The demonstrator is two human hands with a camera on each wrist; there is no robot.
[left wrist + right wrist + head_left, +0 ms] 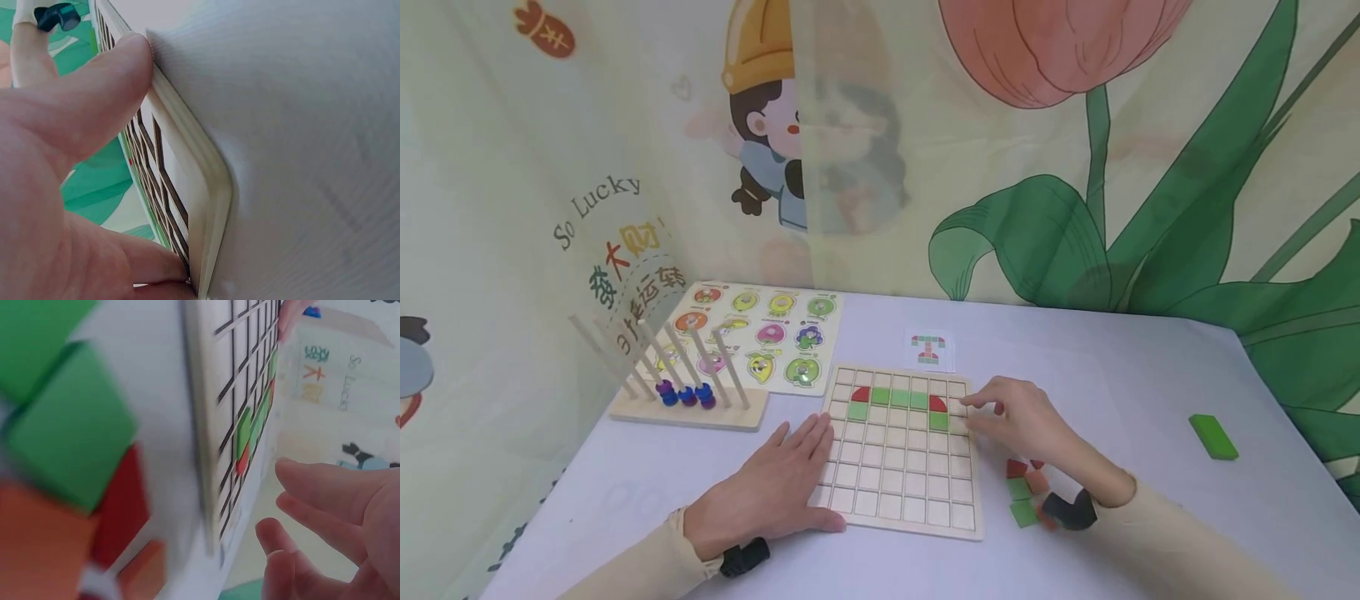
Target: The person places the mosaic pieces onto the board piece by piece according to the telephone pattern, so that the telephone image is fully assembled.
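A square wooden grid board point(891, 481) lies on the table, with a row of green tiles point(899, 397) near its far side. Red quarter-round tiles point(861, 394) flank that row, with a green tile point(938, 421) below each. My left hand point(767, 483) rests along the board's left edge; in the left wrist view its thumb point(119, 75) touches the near rim. Beside the board's right edge hovers my right hand point(1026, 421), thumb and fingers apart. Nothing shows between them in the right wrist view. Loose green, red and orange tiles point(1023, 512) lie under the right wrist.
Behind the board lies a small pattern card point(928, 350). A fruit puzzle board point(820, 337) and a wooden peg stand point(688, 412) with blue and purple beads stand at the back left. A green block point(1213, 437) lies far right. Printed curtains hang behind the table.
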